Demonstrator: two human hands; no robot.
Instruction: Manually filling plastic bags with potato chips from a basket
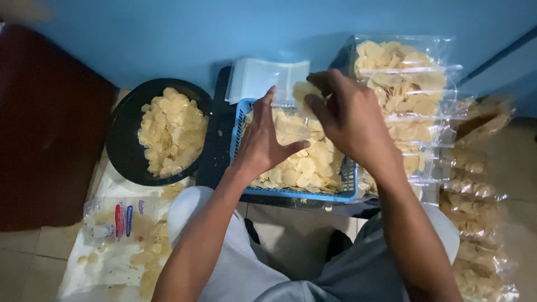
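Note:
A blue plastic basket (347, 193) filled with pale yellow chips (313, 162) stands in front of my knees. My left hand (267, 137) holds a clear plastic bag (288, 126) upright over the basket, thumb spread against it. My right hand (347, 114) pinches a few chips (304, 92) at the bag's mouth.
A black round bowl (124, 145) of chips sits to the left. Clear empty bags (263, 78) lie behind the basket against the blue wall. Filled chip bags (414, 95) are stacked at the right, several more (475, 223) trailing down the floor. A printed packet (114, 221) lies on white sheeting at lower left.

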